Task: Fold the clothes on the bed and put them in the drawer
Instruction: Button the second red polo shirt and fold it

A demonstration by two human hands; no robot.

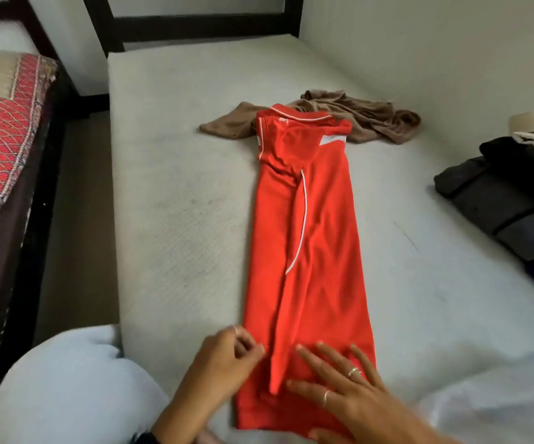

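A red shirt (304, 238) with white trim lies lengthwise down the middle of the bare white mattress (176, 193), its sides folded inward so it forms a long narrow strip, collar end away from the person and hem end nearest. The right hand (342, 382) lies flat on the hem end, fingers straight and spread, pressing the cloth; rings show on two of its fingers. The left hand (227, 354) sits at the shirt's left edge near the hem with its fingers curled; it seems to be touching or pinching the edge of the fabric, though blur makes it hard to tell whether it truly holds anything. Beyond the collar, a crumpled brown garment (355, 115) lies on the mattress, partly tucked under the shirt's top. At the right edge of the mattress rests a pile of dark folded clothes (496, 200) with something pale on top. A second bed with a red patterned cover (0, 139) stands at the left.
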